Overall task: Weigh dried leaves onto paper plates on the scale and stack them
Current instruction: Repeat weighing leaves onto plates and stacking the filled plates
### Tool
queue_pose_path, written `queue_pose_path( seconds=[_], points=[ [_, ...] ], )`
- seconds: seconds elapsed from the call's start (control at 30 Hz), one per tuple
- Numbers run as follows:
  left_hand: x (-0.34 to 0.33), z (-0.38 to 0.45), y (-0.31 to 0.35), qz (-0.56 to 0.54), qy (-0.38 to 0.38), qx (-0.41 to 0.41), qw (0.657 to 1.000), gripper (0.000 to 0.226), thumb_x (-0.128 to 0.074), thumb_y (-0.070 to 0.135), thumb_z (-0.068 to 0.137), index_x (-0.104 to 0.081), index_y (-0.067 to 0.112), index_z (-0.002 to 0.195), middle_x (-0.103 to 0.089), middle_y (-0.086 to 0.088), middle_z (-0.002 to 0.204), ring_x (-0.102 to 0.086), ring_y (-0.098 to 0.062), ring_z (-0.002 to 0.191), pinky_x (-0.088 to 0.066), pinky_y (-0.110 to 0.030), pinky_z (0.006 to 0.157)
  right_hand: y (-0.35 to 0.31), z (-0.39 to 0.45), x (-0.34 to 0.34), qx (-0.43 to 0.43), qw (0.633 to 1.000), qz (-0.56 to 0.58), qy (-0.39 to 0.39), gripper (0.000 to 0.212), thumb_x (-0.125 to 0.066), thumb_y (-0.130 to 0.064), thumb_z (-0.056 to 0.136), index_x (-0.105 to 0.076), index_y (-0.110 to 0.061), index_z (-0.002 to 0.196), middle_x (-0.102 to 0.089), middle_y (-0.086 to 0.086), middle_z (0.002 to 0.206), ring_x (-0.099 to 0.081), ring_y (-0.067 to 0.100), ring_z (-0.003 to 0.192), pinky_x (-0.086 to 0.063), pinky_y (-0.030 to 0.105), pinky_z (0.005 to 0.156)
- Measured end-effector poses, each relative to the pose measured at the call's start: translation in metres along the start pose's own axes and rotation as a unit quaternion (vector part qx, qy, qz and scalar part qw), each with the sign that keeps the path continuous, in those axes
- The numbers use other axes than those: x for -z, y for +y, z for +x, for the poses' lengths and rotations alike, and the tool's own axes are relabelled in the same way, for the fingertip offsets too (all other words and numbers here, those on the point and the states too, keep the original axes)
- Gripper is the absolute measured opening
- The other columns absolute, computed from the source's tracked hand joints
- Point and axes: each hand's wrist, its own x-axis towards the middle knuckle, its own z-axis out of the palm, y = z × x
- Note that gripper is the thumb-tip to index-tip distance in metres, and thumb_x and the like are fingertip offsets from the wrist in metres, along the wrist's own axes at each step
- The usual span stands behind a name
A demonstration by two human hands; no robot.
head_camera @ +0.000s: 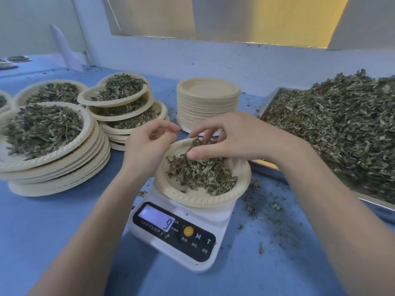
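Note:
A white digital scale (171,236) stands on the blue table, its display showing 9. On it sits a paper plate (241,189) holding a small heap of dried leaves (203,174). My right hand (230,137) hovers over the plate's far side, fingers spread and bent down into the leaves. My left hand (147,144) is at the plate's left rim, fingers loosely curled, thumb and fingertips close together; whether it pinches any leaves I cannot tell. A metal tray (267,103) heaped with loose dried leaves (333,124) lies to the right.
A tall stack of empty paper plates (208,103) stands behind the scale. Stacks of filled plates (53,150) (126,110) fill the left side. Leaf crumbs (267,210) litter the table right of the scale. A pale wall rises behind.

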Motion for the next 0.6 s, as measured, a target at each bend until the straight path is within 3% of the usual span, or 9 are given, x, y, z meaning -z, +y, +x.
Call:
queue_pose_path(
  seconds=[0.13,0.3,0.37,0.47,0.6],
  points=[
    [0.0,0.001,0.001,-0.017,0.002,0.011,1.0,0.017,-0.059,0.026,0.069,-0.072,0.031,0.079,-0.07,0.001,0.086,-0.065,-0.021,0.094,-0.049,-0.045,0.094,-0.009,0.002,-0.009,0.028,0.996,-0.08,0.022,0.059,-0.06,-0.072,0.068,-0.057,-0.044,0.12,-0.049,-0.018,0.09,-0.05,0.004,0.09,-0.038,0.021,0.07],
    [0.002,0.002,-0.001,-0.015,0.003,0.007,1.0,0.018,-0.061,0.016,0.076,-0.072,0.03,0.08,-0.07,0.001,0.088,-0.064,-0.021,0.096,-0.049,-0.045,0.094,-0.016,0.007,-0.024,0.05,0.987,-0.15,0.002,0.041,-0.061,-0.056,0.082,-0.059,-0.04,0.119,-0.04,-0.015,0.079,-0.042,0.009,0.081,-0.034,0.026,0.062],
    [0.002,0.002,-0.002,-0.01,0.006,0.004,1.0,0.021,-0.061,0.01,0.081,-0.071,0.029,0.081,-0.069,0.003,0.086,-0.063,-0.02,0.094,-0.05,-0.044,0.093,-0.017,0.009,-0.026,0.062,0.986,-0.153,-0.008,0.033,-0.062,-0.046,0.085,-0.063,-0.037,0.116,-0.035,-0.018,0.07,-0.038,0.004,0.069,-0.032,0.021,0.061],
    [0.002,0.003,-0.002,-0.004,0.012,0.001,1.0,0.021,-0.061,0.008,0.084,-0.071,0.026,0.083,-0.068,0.004,0.084,-0.064,-0.018,0.092,-0.051,-0.041,0.092,-0.017,0.009,-0.023,0.066,0.99,-0.122,0.011,0.021,-0.065,-0.032,0.086,-0.07,-0.031,0.106,-0.044,-0.021,0.065,-0.041,-0.007,0.059,-0.035,0.004,0.057],
    [0.001,0.002,-0.002,0.001,0.013,0.004,1.0,0.02,-0.061,0.009,0.084,-0.071,0.026,0.084,-0.069,0.003,0.085,-0.064,-0.015,0.09,-0.051,-0.037,0.091,-0.015,0.003,-0.011,0.049,0.998,-0.007,0.042,0.009,-0.071,-0.022,0.083,-0.074,-0.027,0.09,-0.057,-0.02,0.058,-0.062,0.004,0.055,-0.042,0.006,0.056]
  ],
)
